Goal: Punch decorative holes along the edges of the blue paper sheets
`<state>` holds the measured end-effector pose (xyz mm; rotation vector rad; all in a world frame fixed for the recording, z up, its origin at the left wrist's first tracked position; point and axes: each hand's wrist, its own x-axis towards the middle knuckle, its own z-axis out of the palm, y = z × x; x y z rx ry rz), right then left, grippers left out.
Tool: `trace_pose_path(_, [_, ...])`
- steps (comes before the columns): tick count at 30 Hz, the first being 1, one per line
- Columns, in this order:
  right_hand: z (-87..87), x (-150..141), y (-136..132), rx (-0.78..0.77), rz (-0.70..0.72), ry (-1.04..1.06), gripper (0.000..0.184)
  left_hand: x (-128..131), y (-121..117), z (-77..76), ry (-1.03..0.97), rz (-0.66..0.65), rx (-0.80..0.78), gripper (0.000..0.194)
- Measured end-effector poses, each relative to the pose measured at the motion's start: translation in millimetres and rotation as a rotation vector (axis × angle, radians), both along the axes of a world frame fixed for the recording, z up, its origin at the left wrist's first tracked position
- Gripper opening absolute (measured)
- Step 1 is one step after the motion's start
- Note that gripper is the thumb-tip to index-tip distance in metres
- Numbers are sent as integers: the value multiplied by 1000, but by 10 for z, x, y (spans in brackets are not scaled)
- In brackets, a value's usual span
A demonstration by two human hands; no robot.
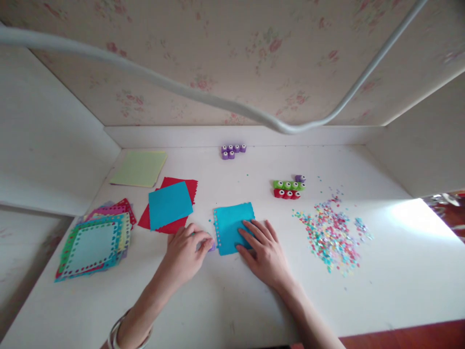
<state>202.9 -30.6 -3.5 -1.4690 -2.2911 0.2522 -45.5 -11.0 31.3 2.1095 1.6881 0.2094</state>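
Observation:
A blue paper square (230,228) lies in the middle of the white table, with a row of small punched holes down its left edge. My right hand (263,247) rests on its right part, fingers spread flat. At the lower left edge of the sheet, my left hand (187,245) is closed around a small purple paper punch (211,246), mostly hidden by the fingers. Left of the sheet, another blue sheet (170,203) lies over red sheets (189,186) with wavy edges.
Punched colourful sheets (90,249) are stacked at left, with pale green sheets (138,168) behind. Purple punches (232,150) stand near the wall; green (286,185) and red ones (286,194) stand right. Confetti (334,235) covers the right side. A white cable (218,99) crosses above.

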Motion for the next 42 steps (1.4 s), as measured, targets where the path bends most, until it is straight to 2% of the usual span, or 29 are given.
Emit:
trace_pose_path(4, [-3,-1,0,-14,-8,10,37,-229,-127,-85,56,61,157,26])
trace_pose_path(9, [-27,8,1,-7,-2,39,36,-353,-276,-215,47,-14,257,28])
trace_pose_path(12, [26,-33,-26,27,-13,134,33,-354,-304,-267,14,-38,308,27])
trace_pose_path(15, [178,-163,-72,-20,25,280,36,-286,-285,-234,-112,-93,343,37])
trace_pose_path(17, [304,-274,-89,-113,112,357,40,-199,-262,-166,-210,-148,359,43])
trace_pose_path(20, [456,-390,-73,-231,222,417,38,-45,-232,-56,-294,-201,360,41])
trace_pose_path(23, [542,-397,-27,-314,190,451,32,78,-218,-3,-344,-226,337,39])
trace_pose_path(28, [645,-258,51,-424,150,504,23,155,-218,-23,-410,-207,310,40])
trace_pose_path(30, [659,-122,130,-458,90,549,19,138,-219,-55,-421,-146,317,38])
trace_pose_path(32, [646,102,282,-443,-41,602,22,98,-219,-104,-439,-77,313,31])
trace_pose_path(35, [597,577,660,-261,-388,620,31,37,-218,-201,-477,-3,296,25])
trace_pose_path(36, [581,748,812,-188,-511,592,35,23,-216,-234,-491,12,291,24])
trace_pose_path(38, [550,1059,1117,-83,-664,466,42,9,-206,-290,-516,22,281,23])
trace_pose_path(39, [533,1186,1256,-40,-709,378,42,6,-198,-312,-525,21,281,22])
trace_pose_path(42, [459,1420,1562,43,-698,136,34,-4,-174,-353,-523,21,301,22])
